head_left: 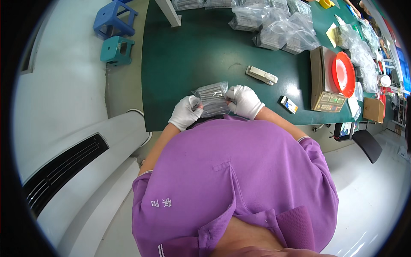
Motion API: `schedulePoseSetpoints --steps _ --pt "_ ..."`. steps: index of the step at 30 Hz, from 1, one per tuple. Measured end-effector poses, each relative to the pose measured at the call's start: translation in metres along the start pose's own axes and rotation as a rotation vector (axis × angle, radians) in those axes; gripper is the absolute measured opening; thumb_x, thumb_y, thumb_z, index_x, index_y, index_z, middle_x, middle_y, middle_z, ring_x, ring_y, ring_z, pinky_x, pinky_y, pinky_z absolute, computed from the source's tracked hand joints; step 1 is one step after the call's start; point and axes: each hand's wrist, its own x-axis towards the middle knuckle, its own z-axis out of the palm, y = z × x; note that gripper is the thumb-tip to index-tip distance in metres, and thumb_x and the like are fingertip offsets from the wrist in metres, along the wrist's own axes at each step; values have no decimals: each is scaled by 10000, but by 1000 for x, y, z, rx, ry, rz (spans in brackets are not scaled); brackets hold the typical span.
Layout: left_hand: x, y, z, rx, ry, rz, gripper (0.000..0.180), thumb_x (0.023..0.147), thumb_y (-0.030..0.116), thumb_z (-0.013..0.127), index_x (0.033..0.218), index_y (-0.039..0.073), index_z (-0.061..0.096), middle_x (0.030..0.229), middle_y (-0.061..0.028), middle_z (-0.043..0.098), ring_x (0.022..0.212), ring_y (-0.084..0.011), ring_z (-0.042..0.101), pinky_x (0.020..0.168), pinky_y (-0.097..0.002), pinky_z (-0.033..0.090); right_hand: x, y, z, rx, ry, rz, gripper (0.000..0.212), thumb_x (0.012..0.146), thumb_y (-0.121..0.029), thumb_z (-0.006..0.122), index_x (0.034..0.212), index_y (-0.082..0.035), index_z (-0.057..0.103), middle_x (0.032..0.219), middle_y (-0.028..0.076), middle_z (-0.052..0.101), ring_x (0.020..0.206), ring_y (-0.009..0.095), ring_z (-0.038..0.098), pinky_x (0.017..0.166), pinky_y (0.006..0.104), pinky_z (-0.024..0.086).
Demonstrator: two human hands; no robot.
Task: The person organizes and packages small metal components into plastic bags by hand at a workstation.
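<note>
A clear plastic bag of slim grey metal-looking strips (212, 95) lies at the near edge of the green table, right in front of me. My left hand (186, 112), in a white glove with bare fingertips, pinches the bag's left side. At its right side my right hand (244, 102), gloved the same way, has its fingers closed on the plastic. What exactly the strips are, I cannot make out. Beyond my right hand lies a pale stapler (262, 75), and a small blue-and-white box (289, 104) sits to its right.
Several similar packed bags (278, 32) are piled at the table's far side. A weighing scale (327, 81) with a red round tray (343, 74) stands to the right, near a cardboard box (373, 110). Blue (114, 19) and teal (117, 50) stools stand on the floor at left.
</note>
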Motion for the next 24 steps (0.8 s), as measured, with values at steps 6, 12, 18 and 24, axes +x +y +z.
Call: schedulePoseSetpoints --steps 6,12,18,24 --pt "8 17 0 89 -63 74 101 730 136 642 737 47 594 726 -114 593 690 -295 579 609 -373 463 0 1 9 52 -11 -46 92 650 -95 626 732 -60 600 702 99 574 690 309 551 613 407 450" --pt "11 27 2 203 -73 144 84 720 131 630 757 61 603 737 -111 604 713 -318 585 621 -392 470 4 -4 8 -39 -32 -35 106 668 -161 610 692 -59 596 677 144 577 661 336 573 594 430 458" --pt "22 33 5 248 -113 186 100 695 107 639 776 58 606 768 -111 602 731 -311 585 635 -387 471 10 -5 13 7 -43 -5 116 672 -170 610 698 -58 591 693 161 576 669 345 574 608 437 463" --pt "18 24 10 235 -111 103 127 718 140 623 831 84 633 798 -119 615 752 -328 592 654 -403 480 10 -9 11 24 -39 -41 116 664 -173 611 710 -67 601 699 159 585 677 344 582 622 434 472"
